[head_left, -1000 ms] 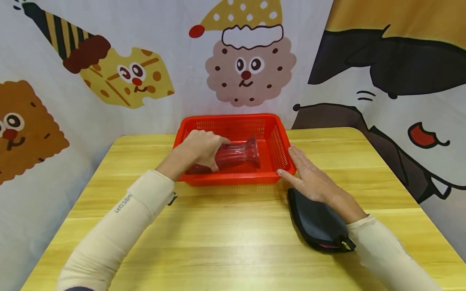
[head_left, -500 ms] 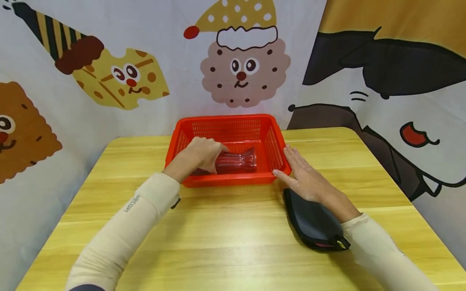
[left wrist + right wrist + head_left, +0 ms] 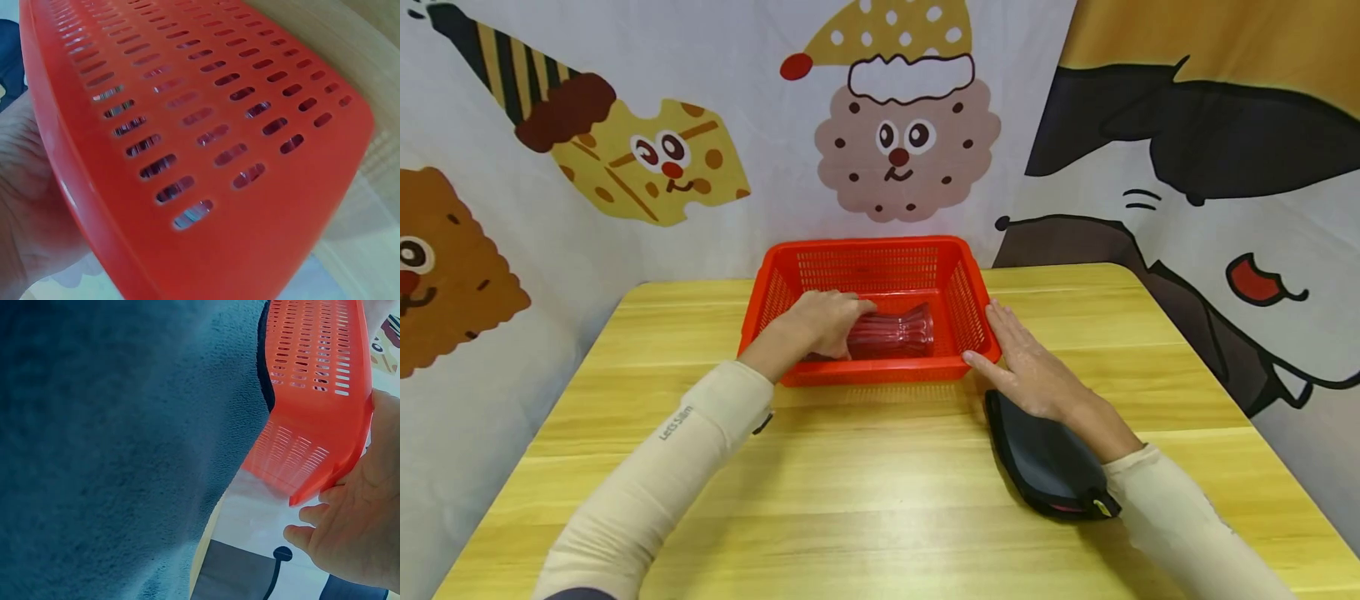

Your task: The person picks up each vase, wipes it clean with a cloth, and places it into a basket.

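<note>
A clear glass vase (image 3: 895,332) with a flared, ribbed mouth lies on its side in the red plastic basket (image 3: 865,370), mouth to the right. My left hand (image 3: 827,323) reaches over the front left of the basket and grips the vase's body, covering its left end. In the left wrist view the perforated basket wall (image 3: 237,206) hides most of that hand; bits of glass glint through the slots. My right hand (image 3: 1037,371), fingers straight, rests against the basket's front right corner. The right wrist view also has these fingers (image 3: 306,536) by the rim.
A dark grey zip pouch (image 3: 1052,458) with black edging lies under my right wrist; its blurred grey-blue surface (image 3: 125,444) fills much of the right wrist view. The wooden table (image 3: 850,500) ends at a cartoon-printed curtain (image 3: 700,242) close behind the basket.
My left hand has lowered the vase, so its mouth sits deeper in the basket. The right hand keeps its place at the corner. The head view has shifted slightly.
</note>
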### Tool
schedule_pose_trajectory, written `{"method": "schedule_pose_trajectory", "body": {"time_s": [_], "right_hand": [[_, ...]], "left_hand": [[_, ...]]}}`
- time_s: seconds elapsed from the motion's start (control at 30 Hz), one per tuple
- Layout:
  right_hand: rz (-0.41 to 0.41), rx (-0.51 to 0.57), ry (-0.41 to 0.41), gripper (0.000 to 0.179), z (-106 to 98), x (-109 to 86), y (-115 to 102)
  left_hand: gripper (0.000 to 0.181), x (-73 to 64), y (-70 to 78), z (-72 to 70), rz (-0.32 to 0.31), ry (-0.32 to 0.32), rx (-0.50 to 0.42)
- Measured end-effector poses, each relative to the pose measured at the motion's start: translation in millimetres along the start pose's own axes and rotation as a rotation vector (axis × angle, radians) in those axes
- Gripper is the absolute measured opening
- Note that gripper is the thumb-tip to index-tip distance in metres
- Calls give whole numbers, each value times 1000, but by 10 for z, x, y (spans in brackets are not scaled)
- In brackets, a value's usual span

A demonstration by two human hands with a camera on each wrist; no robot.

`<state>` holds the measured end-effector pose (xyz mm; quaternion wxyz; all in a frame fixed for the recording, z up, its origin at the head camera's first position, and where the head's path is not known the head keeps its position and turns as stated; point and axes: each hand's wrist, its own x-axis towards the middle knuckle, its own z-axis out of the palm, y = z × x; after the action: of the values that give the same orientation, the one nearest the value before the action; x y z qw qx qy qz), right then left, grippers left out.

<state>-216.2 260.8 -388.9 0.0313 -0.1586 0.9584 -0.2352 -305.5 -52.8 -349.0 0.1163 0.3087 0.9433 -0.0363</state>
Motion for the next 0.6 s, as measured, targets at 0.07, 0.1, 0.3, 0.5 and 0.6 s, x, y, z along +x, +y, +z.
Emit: {"method": "schedule_pose_trajectory", "body": {"time_s": [0.07,0.1,0.3,0.5,0.6], "right_hand": [[-3,4,1,95,7,10,4],[-3,5,2,94,8,14,6],[3,5,5,94,5,11,4],[-2,8,9,94,4,8,2],[-5,16,15,94,0,4,8]], "left_hand": [[93,-7,-16,2,-7,0,-43],[93,-9,-25,4,-11,-1,-66],[85,-25,-29,13,-16,0,-152],[82,-27,-36,32,-23,12,-182],[81,-35,-47,39,-17,17,-198]]}}
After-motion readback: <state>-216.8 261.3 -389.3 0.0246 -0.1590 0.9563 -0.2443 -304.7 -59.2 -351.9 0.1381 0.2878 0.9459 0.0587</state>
